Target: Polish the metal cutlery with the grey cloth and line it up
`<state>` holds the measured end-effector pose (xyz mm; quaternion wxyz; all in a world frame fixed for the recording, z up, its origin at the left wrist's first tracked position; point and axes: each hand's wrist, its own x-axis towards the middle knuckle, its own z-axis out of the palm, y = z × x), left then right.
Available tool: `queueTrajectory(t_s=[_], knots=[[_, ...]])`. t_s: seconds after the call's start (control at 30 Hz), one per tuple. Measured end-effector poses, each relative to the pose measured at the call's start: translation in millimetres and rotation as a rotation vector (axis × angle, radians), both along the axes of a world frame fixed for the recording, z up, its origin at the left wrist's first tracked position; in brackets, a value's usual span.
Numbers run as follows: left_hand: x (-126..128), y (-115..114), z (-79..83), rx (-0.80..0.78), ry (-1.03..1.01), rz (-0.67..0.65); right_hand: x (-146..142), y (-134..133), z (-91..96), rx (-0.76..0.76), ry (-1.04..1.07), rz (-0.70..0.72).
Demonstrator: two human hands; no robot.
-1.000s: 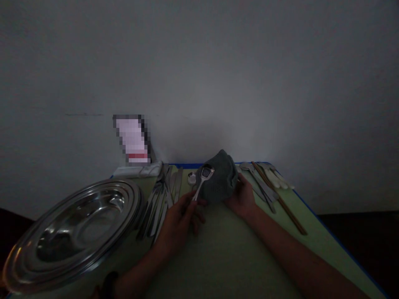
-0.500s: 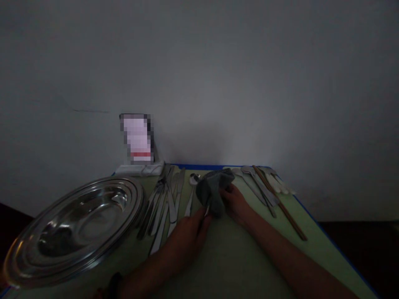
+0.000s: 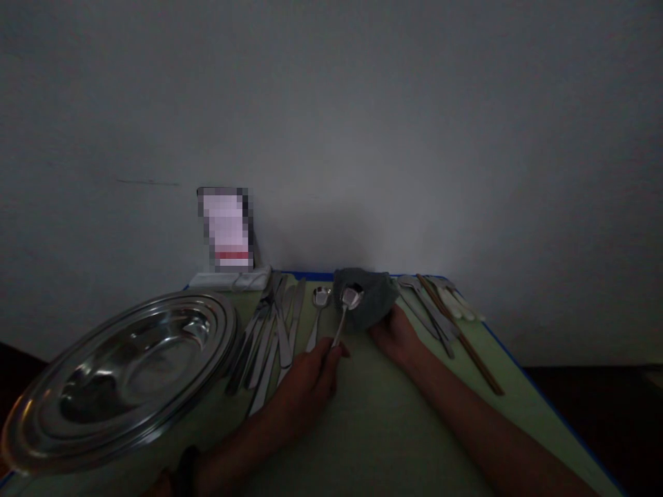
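My left hand (image 3: 315, 373) is closed around the handle of a metal spoon (image 3: 351, 297), its bowl tilted up and away from me. Behind the bowl a dark grey-green cloth (image 3: 373, 314) is spread open, and my right hand (image 3: 396, 337) holds it from below and the right. The right fingers are partly hidden under the cloth. A second spoon (image 3: 321, 297) lies on the table just left of the held one, part of its handle behind my left hand.
Stacked shiny metal plates (image 3: 129, 442) stand at the left, beside several knives and other cutlery (image 3: 282, 331). To the right lie more metal utensils (image 3: 432, 310), wooden chopsticks (image 3: 476, 355) and white-handled pieces (image 3: 460, 304). A phone (image 3: 228, 228) leans on the wall at the back left.
The cloth, bunched around the spoon's bowl before, is now opened out behind it, so the bowl shows. My left hand has moved slightly left and down with the spoon.
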<state>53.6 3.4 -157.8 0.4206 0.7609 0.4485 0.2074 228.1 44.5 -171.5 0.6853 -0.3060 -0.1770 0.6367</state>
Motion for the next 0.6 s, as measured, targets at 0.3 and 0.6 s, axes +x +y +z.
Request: queueTrajectory(t_s=[0.3, 0.6], knots=[[-1.0, -0.1, 4.2, 0.017, 0.062, -0.05, -2.0, -9.0, -1.6, 0.071, -0.12, 0.194], [-1.5, -0.1, 2.2, 0.117, 0.189, -0.151, -11.1, -12.4, -11.1, 0.089, -0.469, 0.064]])
